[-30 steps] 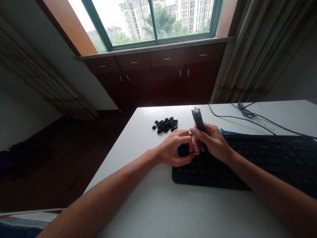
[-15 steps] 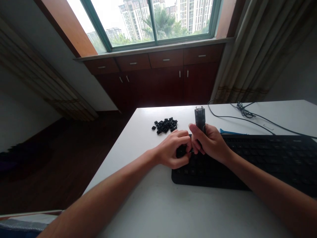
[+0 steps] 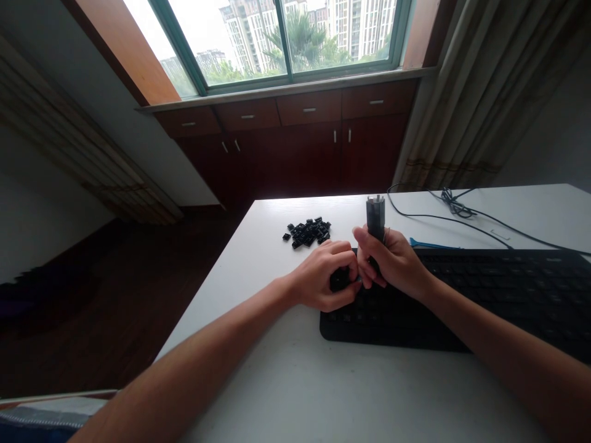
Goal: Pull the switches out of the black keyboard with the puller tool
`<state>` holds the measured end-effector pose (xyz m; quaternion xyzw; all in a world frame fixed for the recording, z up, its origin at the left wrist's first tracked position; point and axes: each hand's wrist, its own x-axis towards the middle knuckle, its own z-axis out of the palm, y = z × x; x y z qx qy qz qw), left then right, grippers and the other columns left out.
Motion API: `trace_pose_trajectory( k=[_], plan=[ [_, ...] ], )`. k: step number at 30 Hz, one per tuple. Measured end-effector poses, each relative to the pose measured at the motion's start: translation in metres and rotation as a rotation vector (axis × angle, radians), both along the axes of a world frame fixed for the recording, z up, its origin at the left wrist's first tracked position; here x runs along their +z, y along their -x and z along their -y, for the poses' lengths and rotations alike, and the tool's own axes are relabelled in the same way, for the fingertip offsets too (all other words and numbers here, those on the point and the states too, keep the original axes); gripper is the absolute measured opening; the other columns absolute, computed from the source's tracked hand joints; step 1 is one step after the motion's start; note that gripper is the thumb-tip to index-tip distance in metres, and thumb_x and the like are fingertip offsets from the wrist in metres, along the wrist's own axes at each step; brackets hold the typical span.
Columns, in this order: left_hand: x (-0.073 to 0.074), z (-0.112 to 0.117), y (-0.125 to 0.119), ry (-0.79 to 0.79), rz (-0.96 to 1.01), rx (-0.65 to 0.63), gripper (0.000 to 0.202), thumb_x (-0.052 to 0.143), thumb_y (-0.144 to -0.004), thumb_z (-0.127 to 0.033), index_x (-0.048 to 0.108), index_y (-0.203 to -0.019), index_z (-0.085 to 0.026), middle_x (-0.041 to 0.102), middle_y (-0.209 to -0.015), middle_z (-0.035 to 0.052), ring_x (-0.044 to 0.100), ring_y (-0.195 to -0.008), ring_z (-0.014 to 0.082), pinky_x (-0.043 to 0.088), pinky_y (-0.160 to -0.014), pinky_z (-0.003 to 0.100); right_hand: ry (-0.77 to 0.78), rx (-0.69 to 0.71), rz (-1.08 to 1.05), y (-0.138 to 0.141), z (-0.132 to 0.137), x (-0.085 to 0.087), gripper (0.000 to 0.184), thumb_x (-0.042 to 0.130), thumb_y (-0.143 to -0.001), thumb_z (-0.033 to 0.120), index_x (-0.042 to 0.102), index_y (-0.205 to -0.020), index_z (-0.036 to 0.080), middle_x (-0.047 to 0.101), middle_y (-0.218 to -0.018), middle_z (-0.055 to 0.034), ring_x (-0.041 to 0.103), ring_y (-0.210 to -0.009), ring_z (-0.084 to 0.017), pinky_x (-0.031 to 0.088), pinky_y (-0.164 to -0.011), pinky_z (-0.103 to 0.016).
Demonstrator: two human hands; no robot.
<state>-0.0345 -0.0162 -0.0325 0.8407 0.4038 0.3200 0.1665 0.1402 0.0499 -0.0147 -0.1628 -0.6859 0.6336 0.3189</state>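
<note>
A black keycap puller (image 3: pixel 375 212) stands upright in my right hand (image 3: pixel 392 261), the thumb pressed along its body and the fingers curled round it. Small prongs show at its upper end; its lower end is hidden by my fingers. My left hand (image 3: pixel 329 275) is curled beside it over the left end of the black keyboard (image 3: pixel 484 295). Its thumb and forefinger meet close to my right fingertips; what they pinch is too small and covered to make out. Loose black keycaps (image 3: pixel 310 234) lie in a pile just beyond my left hand.
A blue brush-like tool (image 3: pixel 434 244) lies along the keyboard's far edge. Behind it, a thin black cable (image 3: pixel 455 206) runs in a tangle across the white table (image 3: pixel 277 381), near a small bent wire (image 3: pixel 501 235). Wooden cabinets (image 3: pixel 295 147) stand past the table's far edge.
The keycap puller has turned slightly in my right hand, its top shifting a little to the right. My left fingertips have moved slightly right; the keycap pile stays put.
</note>
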Motion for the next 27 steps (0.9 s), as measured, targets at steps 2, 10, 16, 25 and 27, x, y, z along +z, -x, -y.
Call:
trace_pose_trajectory(
  k=[2,10,16,25,27],
  plan=[
    [-0.001,-0.001,-0.001,-0.015,0.005,0.005,0.009,0.062,-0.077,-0.022,0.055,-0.084,-0.020,0.066,-0.090,0.0052,0.060,-0.084,0.0207,0.047,-0.085,0.039,0.071,-0.016,0.020,0.002,0.000,0.002,0.058,0.053,-0.098,0.048,0.049,-0.049,0.019,0.053,-0.042,0.0018,0.044,-0.033,-0.007,0.028,-0.034,-0.020],
    [-0.007,0.007,-0.015,-0.038,0.165,0.169,0.046,0.065,-0.081,-0.022,0.038,-0.119,-0.018,0.065,-0.104,0.0091,0.061,-0.096,0.0247,0.047,-0.092,0.045,0.185,-0.121,-0.065,0.009,0.009,0.001,0.044,0.068,-0.089,0.043,0.049,-0.057,0.020,0.044,-0.038,0.0080,0.040,-0.031,-0.007,0.032,-0.037,-0.021],
    [0.003,0.019,-0.052,0.162,0.240,0.284,0.038,0.044,-0.092,-0.013,0.031,-0.128,-0.016,0.062,-0.104,0.0104,0.060,-0.092,0.0222,0.051,-0.086,0.040,0.266,-0.333,-0.054,0.013,0.021,-0.002,0.058,0.069,-0.087,0.047,0.039,-0.045,0.021,0.036,-0.037,0.0067,0.032,-0.035,-0.006,0.024,-0.038,-0.023],
    [0.009,0.019,-0.064,0.144,0.167,0.225,0.060,0.050,-0.086,-0.013,0.027,-0.142,-0.010,0.054,-0.130,0.0177,0.057,-0.119,0.0287,0.046,-0.109,0.045,0.351,-0.525,-0.226,0.016,0.020,-0.008,0.055,0.068,-0.087,0.038,0.037,-0.044,0.022,0.034,-0.037,0.0072,0.028,-0.036,-0.006,0.023,-0.038,-0.025],
    [0.010,0.021,-0.067,0.098,0.105,0.239,0.063,0.044,-0.091,-0.014,0.020,-0.149,-0.008,0.043,-0.147,0.0214,0.042,-0.139,0.0307,0.033,-0.121,0.047,0.339,-0.565,-0.275,0.015,0.019,-0.007,0.056,0.065,-0.089,0.036,0.036,-0.043,0.022,0.033,-0.036,0.0069,0.029,-0.035,-0.007,0.025,-0.039,-0.026]
  ],
)
